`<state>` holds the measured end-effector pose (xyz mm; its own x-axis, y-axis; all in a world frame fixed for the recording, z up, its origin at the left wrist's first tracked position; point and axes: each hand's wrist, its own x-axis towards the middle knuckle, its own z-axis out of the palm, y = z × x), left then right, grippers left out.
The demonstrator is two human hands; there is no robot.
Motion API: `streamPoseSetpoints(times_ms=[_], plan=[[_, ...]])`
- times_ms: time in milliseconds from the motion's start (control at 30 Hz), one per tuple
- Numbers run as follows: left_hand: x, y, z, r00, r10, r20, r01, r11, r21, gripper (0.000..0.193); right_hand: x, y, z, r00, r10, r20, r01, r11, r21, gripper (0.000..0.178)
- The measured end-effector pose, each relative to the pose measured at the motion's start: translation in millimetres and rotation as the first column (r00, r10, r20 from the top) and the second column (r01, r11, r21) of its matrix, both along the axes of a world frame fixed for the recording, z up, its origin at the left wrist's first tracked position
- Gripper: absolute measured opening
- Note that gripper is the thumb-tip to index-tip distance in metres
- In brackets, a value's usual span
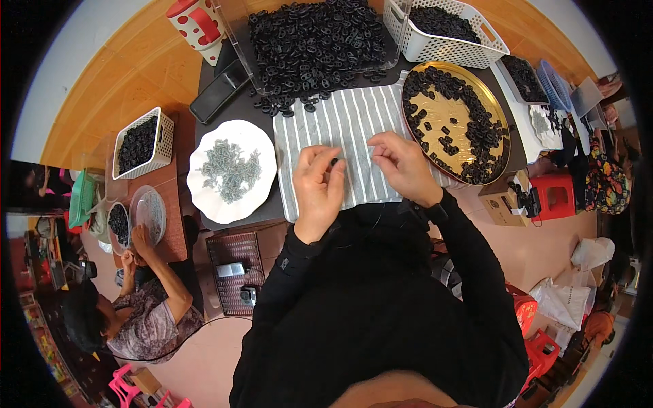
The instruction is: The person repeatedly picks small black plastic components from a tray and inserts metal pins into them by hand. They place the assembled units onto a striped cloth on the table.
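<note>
My left hand (318,187) hovers over a grey-and-white striped cloth (347,122), its fingers pinched on a small black plastic ring (334,162). My right hand (403,165) is just to its right, fingers curled close together over the cloth; whether it holds a small part is hidden. A white plate (204,194) with a heap of small grey metal pieces (231,170) lies left of the cloth. On the right, a round gold tray (500,122) carries many black rings. A clear tray (235,27) piled with black rings stands behind the cloth.
A white perforated basket (435,47) of black rings stands at the back right, a red-dotted cup (199,24) at the back left, a black phone (219,92) beside it. At the left, another person sits at a small table (178,204) with a basket and bowls of rings.
</note>
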<state>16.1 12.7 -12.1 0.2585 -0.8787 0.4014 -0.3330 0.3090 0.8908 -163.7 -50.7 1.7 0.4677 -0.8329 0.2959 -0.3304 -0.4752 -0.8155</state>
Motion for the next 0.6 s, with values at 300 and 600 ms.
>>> streamPoseSetpoints(times_ms=[300, 600], plan=[[-21.3, -7.6, -6.7, 0.979, -0.19, -0.079, 0.188, 0.982, -0.033, 0.012, 4.0, 14.6, -8.8, 0.887, -0.079, 0.456, -0.152, 0.88, 0.449, 0.031], [-29.1, -9.4, 3.9, 0.994, -0.104, 0.041, 0.106, 0.993, -0.047, 0.008, 12.8, 24.7, -4.7, 0.862, -0.155, 0.482, -0.112, 0.871, 0.479, 0.029]])
